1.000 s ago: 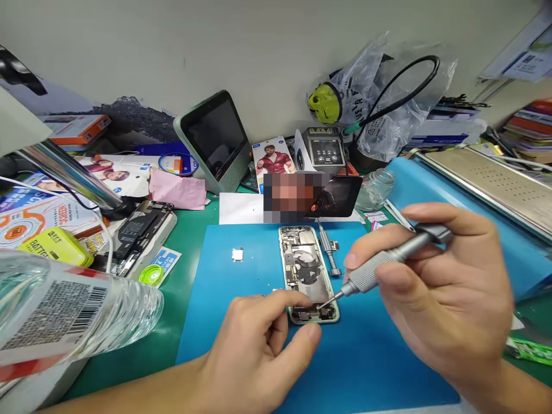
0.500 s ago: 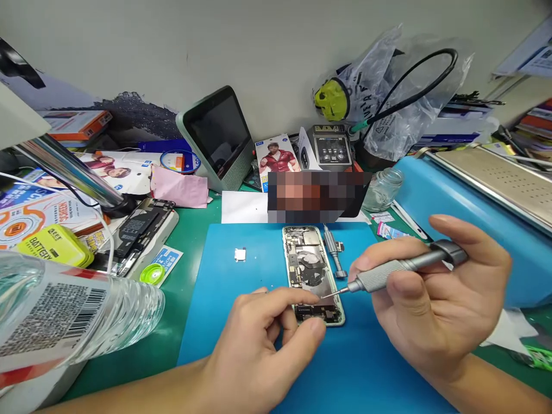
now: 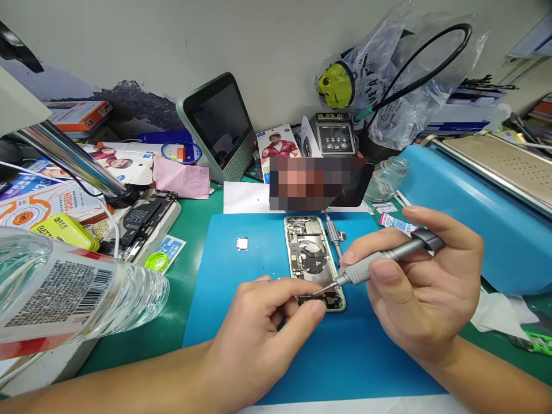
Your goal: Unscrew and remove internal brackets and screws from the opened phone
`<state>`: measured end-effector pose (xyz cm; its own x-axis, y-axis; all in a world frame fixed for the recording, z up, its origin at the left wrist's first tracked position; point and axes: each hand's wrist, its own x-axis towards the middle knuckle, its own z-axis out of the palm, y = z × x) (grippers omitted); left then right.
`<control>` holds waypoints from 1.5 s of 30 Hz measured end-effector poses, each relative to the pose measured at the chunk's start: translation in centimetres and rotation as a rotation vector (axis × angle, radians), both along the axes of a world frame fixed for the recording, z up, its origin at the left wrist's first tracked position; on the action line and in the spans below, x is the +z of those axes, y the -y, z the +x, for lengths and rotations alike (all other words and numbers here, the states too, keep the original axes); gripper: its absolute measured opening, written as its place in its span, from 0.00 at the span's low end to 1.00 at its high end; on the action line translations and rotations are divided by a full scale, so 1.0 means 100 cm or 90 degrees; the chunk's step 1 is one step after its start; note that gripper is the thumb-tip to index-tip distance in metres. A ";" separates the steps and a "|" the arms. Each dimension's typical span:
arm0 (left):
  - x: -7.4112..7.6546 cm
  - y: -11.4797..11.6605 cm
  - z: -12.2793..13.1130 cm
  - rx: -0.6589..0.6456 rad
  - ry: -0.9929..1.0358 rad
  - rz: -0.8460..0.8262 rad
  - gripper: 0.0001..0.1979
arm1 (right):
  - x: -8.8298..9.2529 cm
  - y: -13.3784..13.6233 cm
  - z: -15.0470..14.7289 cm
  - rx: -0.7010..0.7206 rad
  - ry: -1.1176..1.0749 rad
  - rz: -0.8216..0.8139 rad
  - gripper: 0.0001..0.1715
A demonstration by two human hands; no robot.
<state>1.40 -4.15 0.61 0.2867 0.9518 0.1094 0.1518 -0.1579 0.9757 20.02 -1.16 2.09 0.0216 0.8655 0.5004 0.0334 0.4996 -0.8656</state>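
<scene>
My right hand (image 3: pixel 420 287) is closed around a grey knurled precision screwdriver (image 3: pixel 366 267), its shaft pointing down and left. The tip reaches the fingertips of my left hand (image 3: pixel 267 330), whose index finger and thumb come close together in a pinch; anything held between them is too small to make out. Below and behind these fingertips lies an opened phone (image 3: pixel 313 256), its inner parts exposed and its lower left corner partly covered by my left hand. A second screwdriver (image 3: pixel 333 233) rests along the phone's right side. Left of the phone sits a small silvery metal plate (image 3: pixel 242 244).
A blue mat (image 3: pixel 224 282) lies under the work. At left stand a clear bottle (image 3: pixel 86 293), another opened phone (image 3: pixel 142 224) and a green cap (image 3: pixel 157 262). Behind are a smart display (image 3: pixel 219 126) and a glass jar (image 3: pixel 388 178). A blue padded machine (image 3: pixel 457 213) borders the right.
The screwdriver and my right hand have moved left, bringing the tip between my left finger and thumb. Those two fingertips have drawn closer together. The whole view has shifted slightly.
</scene>
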 end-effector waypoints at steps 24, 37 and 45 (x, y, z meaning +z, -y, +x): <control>0.000 0.002 0.000 0.004 -0.041 -0.004 0.12 | -0.002 -0.003 0.000 -0.030 0.042 0.033 0.22; 0.001 0.002 -0.001 -0.004 -0.053 -0.006 0.13 | -0.003 -0.013 0.002 0.025 0.025 0.136 0.27; 0.000 0.000 0.001 -0.004 -0.057 -0.002 0.12 | -0.001 -0.012 0.002 0.034 0.026 0.130 0.26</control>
